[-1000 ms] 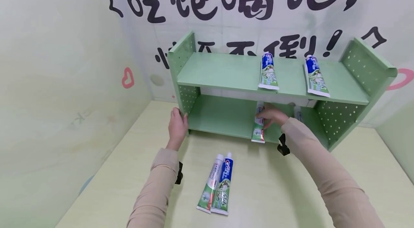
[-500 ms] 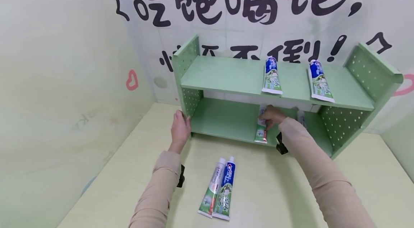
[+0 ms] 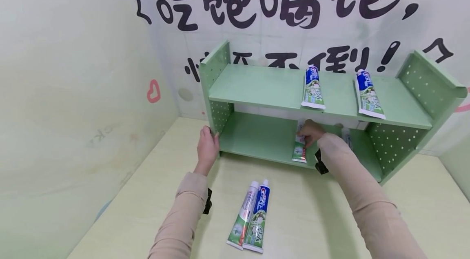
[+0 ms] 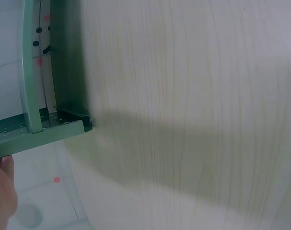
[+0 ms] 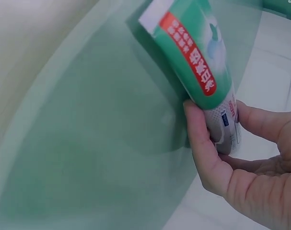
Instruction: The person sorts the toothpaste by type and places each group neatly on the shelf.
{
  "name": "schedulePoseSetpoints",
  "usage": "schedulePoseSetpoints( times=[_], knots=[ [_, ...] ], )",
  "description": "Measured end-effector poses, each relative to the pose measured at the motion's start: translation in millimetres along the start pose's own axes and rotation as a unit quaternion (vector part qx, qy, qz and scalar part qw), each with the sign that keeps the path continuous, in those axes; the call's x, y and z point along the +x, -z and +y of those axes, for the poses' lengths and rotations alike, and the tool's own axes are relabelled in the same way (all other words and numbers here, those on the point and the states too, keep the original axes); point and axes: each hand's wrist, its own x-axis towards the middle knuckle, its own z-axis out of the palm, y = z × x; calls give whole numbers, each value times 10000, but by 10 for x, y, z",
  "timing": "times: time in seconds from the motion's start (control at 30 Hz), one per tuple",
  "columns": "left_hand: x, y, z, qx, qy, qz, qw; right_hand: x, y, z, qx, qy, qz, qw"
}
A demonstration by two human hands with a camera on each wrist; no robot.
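My right hand (image 3: 311, 131) pinches a green-and-white toothpaste tube (image 3: 299, 147) on the lower level of a green two-tier shelf (image 3: 257, 134). In the right wrist view, thumb and fingers grip the tube's (image 5: 203, 62) pale upper part; its flat end points toward the shelf's front edge. My left hand (image 3: 207, 149) rests against the outside of the left side panel, low down. A digit touches that panel (image 4: 44, 136) in the left wrist view; the other fingers are hidden. Another pale tube (image 3: 346, 136) lies farther right on the lower level, partly behind my right forearm.
Two blue-and-green toothpaste tubes, one left (image 3: 313, 87) and one right (image 3: 369, 95), lie on the upper level. In front of the shelf, a white-and-green tube (image 3: 243, 218) and a blue-and-green tube (image 3: 258, 220) lie side by side on the table (image 3: 293, 218). Walls stand behind and left.
The tube in my right hand has slid slightly back, its flat end now just inside the shelf's front edge. My left hand stays at the panel. The head view has shifted a little.
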Motion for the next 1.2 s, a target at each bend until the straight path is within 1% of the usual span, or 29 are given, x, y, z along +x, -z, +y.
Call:
schedulePoseSetpoints(
  times=[0.03,0.07,0.1,0.13,0.2,0.23,0.27,0.3,0.33,0.37,0.43,0.47,0.5,0.53,0.57,0.63,0.7,0.77,0.8,0.9,0.93,0.97,1.03,1.1,1.13,1.17,1.2],
  knots=[
    [0,-6,2,-2,2,0,10000,-104,-20,-39,-26,-6,62,10000],
    [0,-12,3,-8,16,2,10000,-162,-26,-64,-19,-25,47,10000],
    [0,-15,5,-8,32,1,10000,-145,-20,-57,-16,-35,23,10000],
    [0,-17,6,0,37,0,10000,-61,-3,-15,5,-21,-27,10000],
    [3,-18,11,-11,43,10,10000,299,68,169,201,148,-224,9994],
    [3,-18,18,-20,40,9,10000,446,96,240,228,148,-285,9992],
    [3,-17,26,-32,49,3,10000,642,124,334,230,153,-334,9991],
    [2,-15,33,-47,59,-4,10000,759,145,399,264,238,-370,9987],
    [3,-15,37,-65,68,-13,10000,764,141,409,247,232,-349,9988],
    [3,-14,41,-78,83,-17,9999,716,133,397,230,239,-313,9990],
    [1,-17,45,-86,135,-66,9999,388,72,256,100,150,-140,9997],
    [1,-18,45,-88,127,-78,9999,226,41,196,70,168,-47,9998],
    [2,-20,42,-92,128,-95,9998,5,25,109,91,203,-14,9998],
    [4,-22,38,-83,123,-112,9998,-185,-7,29,26,140,75,9999],
    [6,-23,37,-80,127,-113,9998,-326,-17,-21,0,204,78,9998],
    [12,-20,31,-92,105,-99,9999,-499,-43,-90,-101,249,133,9995],
    [20,-16,23,-97,88,-76,9999,-588,-46,-132,-152,286,116,9994],
    [34,-18,28,-104,39,-52,9999,-625,-37,-143,-174,256,126,9994],
    [38,-18,29,-115,11,-32,9999,-602,-32,-135,-191,208,149,9995],
    [44,-23,23,-140,-32,-8,9999,-504,18,-64,-107,242,18,9996],
    [43,-26,19,-151,-49,-6,9999,-351,57,32,-56,382,-92,9992],
    [41,-29,13,-159,-60,-5,9999,-314,72,64,-29,398,-141,9991],
    [41,-39,0,-179,-66,-45,9998,-300,86,108,28,458,-157,9988],
    [42,-45,-9,-204,-55,-93,9997,-443,63,68,49,515,-91,9986],
    [46,-46,-11,-222,-41,-134,9997,-581,38,12,10,551,-36,9985],
    [53,-48,-13,-225,-23,-172,9996,-770,-4,-89,-73,442,80,9990],
    [59,-48,-14,-240,-6,-203,9995,-853,-22,-130,-119,451,137,9988]
  ],
)
